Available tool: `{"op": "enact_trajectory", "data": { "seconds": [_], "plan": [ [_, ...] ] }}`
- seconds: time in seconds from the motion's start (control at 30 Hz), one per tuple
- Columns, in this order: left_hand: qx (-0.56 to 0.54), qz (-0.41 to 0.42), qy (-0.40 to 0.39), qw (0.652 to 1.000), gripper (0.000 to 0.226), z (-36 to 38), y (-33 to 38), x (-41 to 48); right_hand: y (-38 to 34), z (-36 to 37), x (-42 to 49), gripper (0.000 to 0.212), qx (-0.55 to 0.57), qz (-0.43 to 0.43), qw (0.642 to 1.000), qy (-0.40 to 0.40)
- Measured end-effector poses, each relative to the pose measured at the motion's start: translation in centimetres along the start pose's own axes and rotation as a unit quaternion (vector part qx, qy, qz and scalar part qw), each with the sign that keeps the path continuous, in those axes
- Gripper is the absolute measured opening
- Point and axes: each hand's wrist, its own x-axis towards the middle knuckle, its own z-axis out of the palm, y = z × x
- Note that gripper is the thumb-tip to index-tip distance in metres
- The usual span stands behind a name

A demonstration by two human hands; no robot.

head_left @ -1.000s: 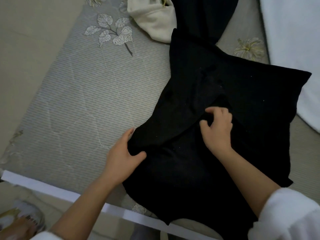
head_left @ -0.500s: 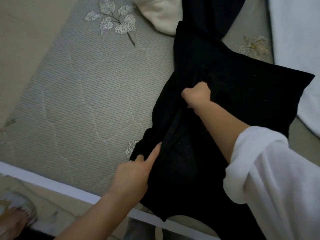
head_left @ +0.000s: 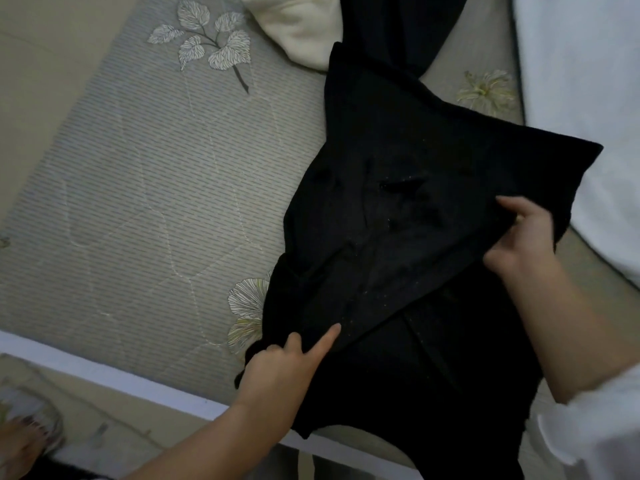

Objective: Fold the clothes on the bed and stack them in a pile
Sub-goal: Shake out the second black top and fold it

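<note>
matte black garment (head_left: 398, 202), creased and angular, on a quilted leaf-print bed (head_left: 156, 202); left hand (head_left: 277, 372) pinches a diagonal fold's end, right hand (head_left: 530, 237) clasps the other in a closed grip.

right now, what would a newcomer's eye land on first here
The big black garment dominates, spread right of centre across the grey leaf-print bed. The left hand grips its near left edge, index finger out, and the right hand pinches a fold at its right side. A cream garment lies bunched at the top edge.
</note>
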Motion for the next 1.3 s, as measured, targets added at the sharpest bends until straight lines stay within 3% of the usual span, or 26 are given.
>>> {"op": "enact_trajectory", "data": {
  "seconds": [0.13,0.33,0.43,0.5,0.57,0.6,0.7,0.77,0.8,0.9,0.97,1.0,1.1,1.2,1.27,1.3],
  "plan": [
    [0.026,0.004,-0.057,0.998,0.095,0.1,0.2,-0.3,0.2,-1.5,1.7,0.036,-0.108,0.049,0.992,0.036],
    [0.029,0.014,-0.096,0.995,0.111,-1.0,1.2,-0.2,-2.7,-1.7,2.5,0.039,-0.018,-0.077,0.997,0.026],
    [0.061,0.039,-0.126,0.989,0.114,-1.1,2.2,0.2,-2.7,-3.8,3.4,0.037,-0.062,-0.111,0.984,0.125],
    [0.083,0.034,-0.146,0.985,0.108,-0.9,2.5,0.6,-2.1,-5.9,4.6,0.043,-0.164,-0.072,0.969,0.17],
    [0.087,0.025,-0.157,0.984,0.096,-0.4,2.6,1.1,-1.4,-7.9,5.7,0.053,-0.205,-0.006,0.965,0.164],
    [0.07,0.027,-0.134,0.988,0.084,-0.4,2.7,1.3,-1.3,-8.6,6.3,0.052,-0.212,0.001,0.964,0.16],
    [-0.002,0.078,0.114,0.99,0.046,-0.1,3.1,2.2,-1.7,-9.0,7.6,0.044,-0.237,-0.053,0.958,0.153],
    [0.006,0.084,0.2,0.976,0.051,0.1,3.2,3.2,-1.6,-9.3,8.0,0.055,-0.242,-0.099,0.951,0.164],
    [0.023,0.059,0.187,0.98,0.059,0.0,2.8,3.7,-1.6,-9.6,7.9,0.054,-0.251,-0.124,0.943,0.18],
    [0.068,-0.056,0.083,0.993,0.082,0.6,0.0,4.5,-1.4,-11.0,7.5,0.038,-0.355,-0.177,0.896,0.199],
    [0.089,-0.067,0.058,0.992,0.089,1.4,-2.0,4.6,-1.2,-11.9,7.3,0.049,-0.452,-0.21,0.847,0.186],
    [0.096,-0.064,0.055,0.992,0.09,1.6,-2.5,4.5,-1.0,-12.1,7.1,0.057,-0.502,-0.251,0.807,0.18],
    [0.117,-0.068,0.025,0.991,0.099,1.8,-2.4,4.4,0.5,-12.0,6.3,0.069,-0.646,-0.388,0.645,0.123],
    [0.105,-0.08,0.024,0.991,0.106,2.1,-2.0,4.4,3.0,-11.8,5.9,0.076,-0.782,-0.292,0.55,-0.003],
    [0.098,-0.084,0.018,0.991,0.11,2.0,-1.7,4.5,4.2,-12.1,5.7,0.078,-0.813,-0.234,0.532,-0.02],
    [0.098,-0.085,0.015,0.991,0.111,1.9,-1.6,4.4,4.5,-12.3,5.2,0.078,-0.807,-0.247,0.536,-0.015]
  ]
}}
